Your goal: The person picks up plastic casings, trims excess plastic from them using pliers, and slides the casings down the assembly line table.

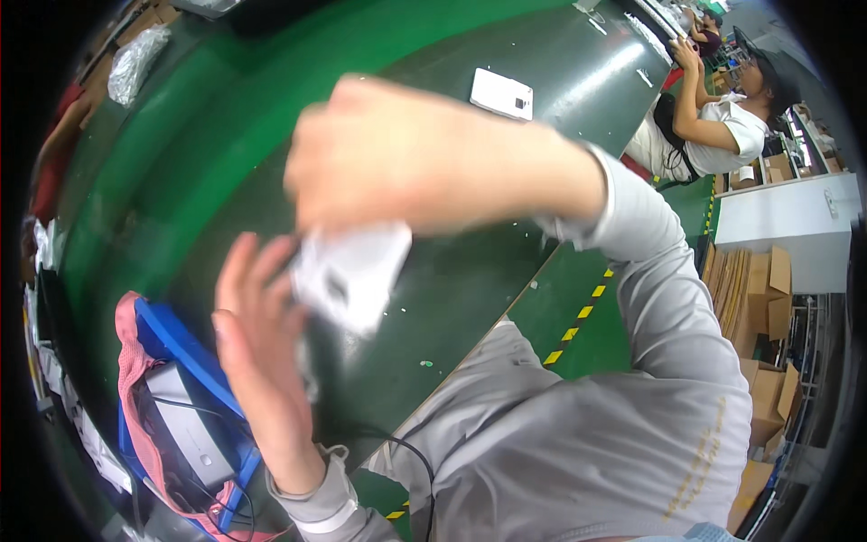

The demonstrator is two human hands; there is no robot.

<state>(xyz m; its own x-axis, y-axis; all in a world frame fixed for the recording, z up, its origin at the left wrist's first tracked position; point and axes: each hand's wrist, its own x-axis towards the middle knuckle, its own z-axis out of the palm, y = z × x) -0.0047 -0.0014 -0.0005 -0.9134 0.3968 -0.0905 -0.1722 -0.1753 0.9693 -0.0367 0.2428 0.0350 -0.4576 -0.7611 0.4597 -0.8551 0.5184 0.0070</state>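
Note:
My left hand [266, 352] is raised at the left of the bench, fingers apart and palm turned toward the right. Its fingertips are beside the left edge of a blurred white flat piece [361, 280] with a dark spot on it. Above this piece, my right hand [370, 158] reaches across from the right, closed and smeared by motion. The piece hangs from under the right hand, whose fingertips are hidden behind the hand itself. Farther back on the dark green bench [452, 262] lies a white flat box [502, 94] with a small dark square.
A blue bin [172, 325] with a pink strap [129, 361] and a grey-white device [194, 434] stands at the left, with black cables. A clear plastic bag [137, 65] lies far left. Another person [722, 126] sits at the far right. Cardboard boxes [768, 294] stack along the right.

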